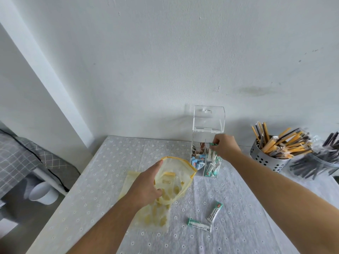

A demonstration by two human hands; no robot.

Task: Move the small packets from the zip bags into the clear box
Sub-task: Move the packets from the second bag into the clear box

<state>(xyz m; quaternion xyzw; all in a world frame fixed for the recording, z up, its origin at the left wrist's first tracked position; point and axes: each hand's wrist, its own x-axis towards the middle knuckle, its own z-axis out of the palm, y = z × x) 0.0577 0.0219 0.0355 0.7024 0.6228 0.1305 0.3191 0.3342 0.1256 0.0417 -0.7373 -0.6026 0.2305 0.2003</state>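
Note:
A clear box (199, 138) with its lid up stands at the back of the table, divided into compartments with blue, brown and green-white packets inside. My right hand (225, 146) is over the right compartment, fingers pinched on a green-white stick packet (213, 144). My left hand (146, 186) holds a yellow zip bag (176, 173) upright with its mouth open. Another yellow zip bag (154, 215) lies flat under it. Two green-white packets (215, 211) (199, 225) lie loose on the cloth near the front.
The table has a grey dotted cloth (91, 180). A perforated metal holder (266, 158) full of wrapped sticks and a container of black items (315, 162) stand at the right. A chair with a grey checked cushion (20, 153) is at the left.

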